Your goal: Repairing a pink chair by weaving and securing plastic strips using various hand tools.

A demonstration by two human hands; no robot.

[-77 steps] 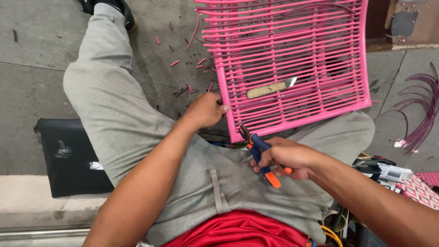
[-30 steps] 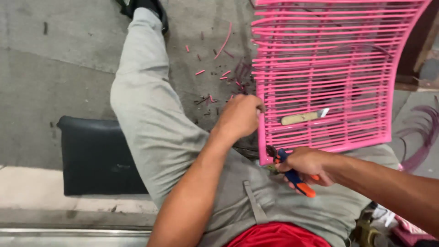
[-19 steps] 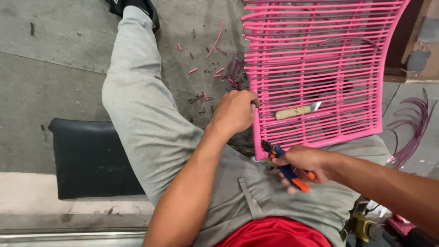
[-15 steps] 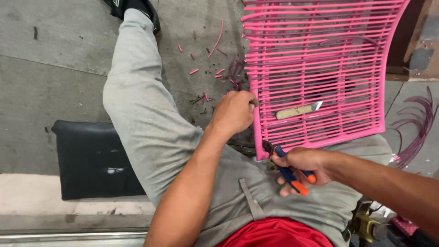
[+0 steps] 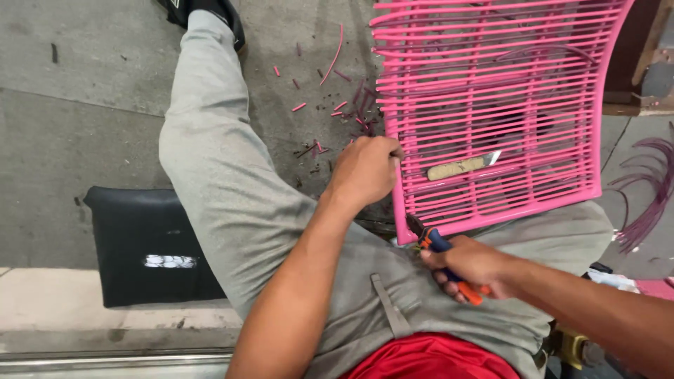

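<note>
A pink woven-cord panel on a frame [image 5: 491, 105] rests across my grey-trousered lap and knee. My left hand [image 5: 365, 168] grips its left edge near the lower corner. My right hand [image 5: 470, 263] holds pliers [image 5: 432, 242] with blue and orange handles, their jaws at the panel's bottom left corner. A small knife with a tan handle [image 5: 460, 166] lies on the panel's cords, right of my left hand.
Short pink cord offcuts [image 5: 330, 84] litter the concrete floor beside my left leg. A black cushion [image 5: 151, 245] lies on the floor at left. Loose purple cords [image 5: 649, 189] curl at the right edge. A pale kerb [image 5: 84, 316] runs along the bottom left.
The view shifted slightly. My left hand stayed on the panel's left edge. My right hand with the pliers stayed at the bottom left corner, the jaws now closer to the frame.
</note>
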